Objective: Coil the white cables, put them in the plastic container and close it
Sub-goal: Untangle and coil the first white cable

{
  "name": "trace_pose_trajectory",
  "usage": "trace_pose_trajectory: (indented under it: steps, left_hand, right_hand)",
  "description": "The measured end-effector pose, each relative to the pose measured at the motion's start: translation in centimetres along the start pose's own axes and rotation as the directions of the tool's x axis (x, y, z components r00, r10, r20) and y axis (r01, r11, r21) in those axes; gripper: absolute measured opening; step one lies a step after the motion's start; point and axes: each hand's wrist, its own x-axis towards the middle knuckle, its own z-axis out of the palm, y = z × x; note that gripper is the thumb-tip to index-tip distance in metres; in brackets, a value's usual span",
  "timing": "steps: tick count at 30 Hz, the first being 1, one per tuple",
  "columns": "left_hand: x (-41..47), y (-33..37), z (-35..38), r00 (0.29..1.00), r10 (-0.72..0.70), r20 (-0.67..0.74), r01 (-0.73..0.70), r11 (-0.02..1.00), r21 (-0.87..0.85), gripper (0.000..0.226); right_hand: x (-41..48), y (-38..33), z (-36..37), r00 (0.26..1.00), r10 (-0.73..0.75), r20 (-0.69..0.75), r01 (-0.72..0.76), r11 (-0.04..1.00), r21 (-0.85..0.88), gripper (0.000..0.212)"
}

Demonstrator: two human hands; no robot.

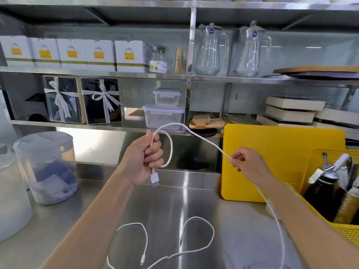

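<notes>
One loop of the white cable is clamped in the closed left hand, plug hanging below, while the right hand pinches the free run to feed slack; a second cable lies on the steel counter.

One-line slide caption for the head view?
Left hand holds a loop of white cable; right hand pinches its length above a steel counter.

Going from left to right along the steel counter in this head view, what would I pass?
Round frosted tub → left hand gripping a white cable → right hand pinching it → yellow cutting board → yellow basket.
</notes>
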Motion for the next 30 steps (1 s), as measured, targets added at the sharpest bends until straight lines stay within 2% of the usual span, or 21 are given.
trace_pose_trajectory:
  steps: [5,6,9,11,14,17,19,22,25,27,30]
  left_hand:
    - [-0.2,-0.8,0.9,0.998,-0.061,0.014,0.059,0.988,0.142,0.036]
    - [-0.3,-0.9,1.1,0.996,-0.086,0.027,0.08,0.98,0.18,0.036]
    - [-0.5,-1.8,1.5,0.981,-0.18,0.072,0.146,0.931,0.335,0.035]
    - [-0.5,-2.5,2.1,0.969,-0.229,0.093,0.172,0.895,0.411,0.036]
    - [-0.4,-3.1,3.0,0.956,-0.27,0.118,0.202,0.891,0.406,0.036]
    - [-0.6,-3.5,3.5,0.952,-0.268,0.149,0.197,0.907,0.372,0.038]
    - [-0.8,-3.6,3.7,0.955,-0.258,0.147,0.185,0.903,0.388,0.043]
    - [-1.2,-3.6,3.5,0.952,-0.249,0.175,0.174,0.917,0.359,0.041]
    - [-1.5,-3.2,3.0,0.965,-0.196,0.177,0.177,0.978,0.114,0.034]
    - [-1.4,-2.7,2.5,0.984,-0.14,0.108,0.143,0.989,-0.022,0.035]
    - [-1.2,-1.9,2.1,0.997,-0.077,0.017,0.078,0.992,-0.102,0.04]
  right_hand:
    - [-0.5,1.3,1.8,0.988,0.078,0.133,-0.077,0.997,-0.016,0.004]
    - [-0.7,1.2,2.0,0.987,0.06,0.15,-0.06,0.998,-0.002,0.01]
    - [-2.0,-0.6,1.8,0.987,-0.124,0.106,0.11,0.985,0.13,0.04]
    - [-2.9,-3.1,1.3,0.951,-0.287,0.112,0.256,0.938,0.236,0.041]
    - [-3.7,-5.8,1.7,0.879,-0.42,0.223,0.32,0.87,0.375,0.029]
    - [-4.0,-6.6,2.7,0.859,-0.504,0.088,0.442,0.818,0.369,0.019]
    - [-3.9,-6.5,3.2,0.864,-0.503,-0.023,0.479,0.807,0.346,0.018]
    - [-3.9,-6.7,3.6,0.884,-0.464,-0.05,0.436,0.784,0.441,0.017]
    - [-4.0,-6.2,3.8,0.941,-0.338,-0.005,0.292,0.805,0.516,0.018]
    - [-4.2,-5.0,3.7,0.965,-0.247,0.083,0.165,0.827,0.537,0.017]
    - [-5.1,-3.1,3.9,0.957,-0.162,0.24,-0.02,0.79,0.613,0.012]
